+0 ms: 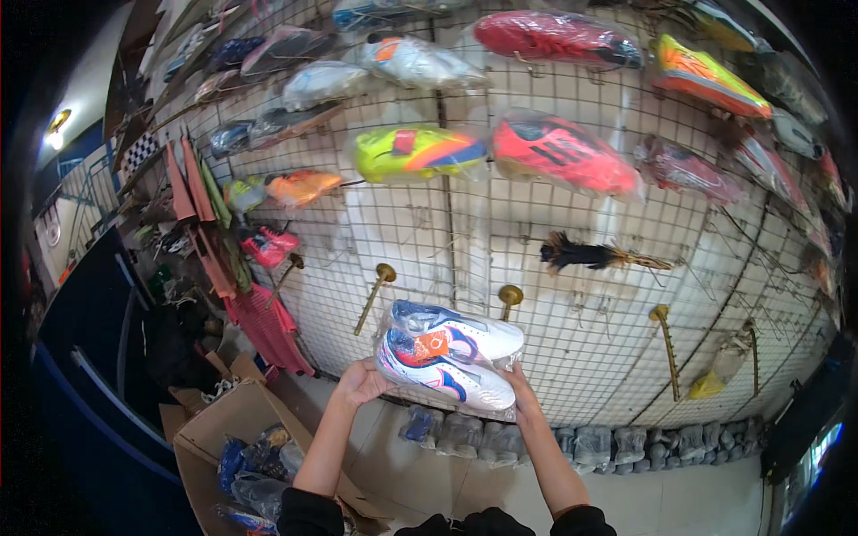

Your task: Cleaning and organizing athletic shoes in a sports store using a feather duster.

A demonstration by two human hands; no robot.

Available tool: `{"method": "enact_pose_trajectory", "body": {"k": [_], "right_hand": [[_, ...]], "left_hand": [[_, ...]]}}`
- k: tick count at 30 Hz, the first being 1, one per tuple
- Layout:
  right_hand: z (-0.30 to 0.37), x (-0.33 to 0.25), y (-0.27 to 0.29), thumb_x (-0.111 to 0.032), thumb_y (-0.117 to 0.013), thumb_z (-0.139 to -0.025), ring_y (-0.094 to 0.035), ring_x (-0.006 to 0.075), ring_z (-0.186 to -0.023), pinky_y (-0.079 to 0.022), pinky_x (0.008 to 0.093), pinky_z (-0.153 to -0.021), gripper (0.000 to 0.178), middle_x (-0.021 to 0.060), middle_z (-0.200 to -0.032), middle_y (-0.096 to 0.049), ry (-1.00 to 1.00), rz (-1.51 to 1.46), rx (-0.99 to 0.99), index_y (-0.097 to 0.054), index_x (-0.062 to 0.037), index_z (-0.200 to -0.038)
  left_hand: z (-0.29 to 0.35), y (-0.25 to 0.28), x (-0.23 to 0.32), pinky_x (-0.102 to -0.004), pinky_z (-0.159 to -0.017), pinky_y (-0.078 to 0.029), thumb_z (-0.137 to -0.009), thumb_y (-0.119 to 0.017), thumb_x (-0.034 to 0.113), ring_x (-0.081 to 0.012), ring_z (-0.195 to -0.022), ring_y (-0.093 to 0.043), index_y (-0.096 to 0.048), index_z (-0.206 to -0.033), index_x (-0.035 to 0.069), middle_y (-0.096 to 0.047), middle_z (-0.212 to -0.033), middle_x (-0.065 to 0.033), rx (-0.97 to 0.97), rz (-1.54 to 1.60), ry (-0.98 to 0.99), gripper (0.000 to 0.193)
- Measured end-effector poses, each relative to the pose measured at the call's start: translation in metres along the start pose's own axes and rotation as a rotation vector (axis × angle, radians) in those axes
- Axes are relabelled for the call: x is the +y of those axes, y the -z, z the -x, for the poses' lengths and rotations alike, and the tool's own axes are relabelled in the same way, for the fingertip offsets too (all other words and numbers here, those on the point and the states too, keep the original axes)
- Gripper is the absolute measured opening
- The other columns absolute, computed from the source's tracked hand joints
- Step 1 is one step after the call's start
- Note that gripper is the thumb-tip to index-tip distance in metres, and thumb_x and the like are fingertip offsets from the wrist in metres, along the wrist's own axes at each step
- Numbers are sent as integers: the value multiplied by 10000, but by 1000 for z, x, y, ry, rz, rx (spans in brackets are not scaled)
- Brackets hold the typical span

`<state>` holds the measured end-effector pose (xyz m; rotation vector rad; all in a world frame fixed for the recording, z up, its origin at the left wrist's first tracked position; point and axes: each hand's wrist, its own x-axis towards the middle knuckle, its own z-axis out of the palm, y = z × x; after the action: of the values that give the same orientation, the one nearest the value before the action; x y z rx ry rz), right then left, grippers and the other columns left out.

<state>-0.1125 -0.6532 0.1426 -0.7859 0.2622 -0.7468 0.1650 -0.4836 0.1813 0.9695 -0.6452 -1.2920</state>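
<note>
Between my two hands is a pair of white sports shoes (478, 386) with blue, pink and orange parts, wrapped in a clear plastic bag. My left hand (365, 382) grips the bag at the heel end, its fingers partly behind the shoes. At the toe end my right hand (523, 393) holds the other side, with most of its fingers hidden behind the bag. The pair is held up in front of a wire grid wall (429, 241), toes pointing right.
Bagged shoes hang on the grid, among them a yellow-green one (420, 154) and a pink one (563, 154). Brass-coloured rods (663, 348) stick out lower down. A feather duster (599, 255) hangs there too. An open carton (201, 438) with bagged shoes stands lower left; bagged dark items (594, 444) line the floor.
</note>
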Motion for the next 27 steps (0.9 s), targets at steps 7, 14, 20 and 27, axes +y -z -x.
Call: {"method": "enact_pose_trajectory", "body": {"k": [7, 14, 20, 27], "right_hand": [[12, -45, 43, -59, -564, -814, -583, 181, -958, -482, 274, -789, 595, 135, -1122, -560, 46, 225, 113, -283, -48, -1339], [24, -105, 73, -126, -649, -784, -566, 182, -975, -451, 277, -822, 689, 145, -1070, -589, 28, 424, 71, -266, -6, -1344], [18, -147, 92, -213, -629, -809, -559, 199, -979, -431, 269, -829, 697, 195, -1090, -565, 59, 620, 128, -254, 53, -1333], [16, -183, 106, -277, -587, -832, -567, 204, -926, -450, 277, -767, 519, 187, -1016, -586, 52, 750, 231, -439, 14, -1236]], "left_hand": [[-20, -59, 9, -526, -948, -360, -770, -347, 720, -350, -1089, -502, -357, -1244, -99, -497, -1202, -223, -157, 355, 241, 946], [-57, -103, -20, -469, -825, -473, -782, -504, 606, -261, -935, -600, -482, -1185, 22, -604, -1059, -137, 34, -158, 341, 709], [-89, -127, -60, -446, -863, -463, -792, -531, 380, -249, -968, -590, -513, -1127, 37, -596, -1083, -117, -69, 109, 274, 480], [-110, -168, -71, -395, -883, -460, -826, -479, 370, -221, -1003, -574, -520, -1121, 43, -587, -1107, -102, 46, 174, 95, 442]]}}
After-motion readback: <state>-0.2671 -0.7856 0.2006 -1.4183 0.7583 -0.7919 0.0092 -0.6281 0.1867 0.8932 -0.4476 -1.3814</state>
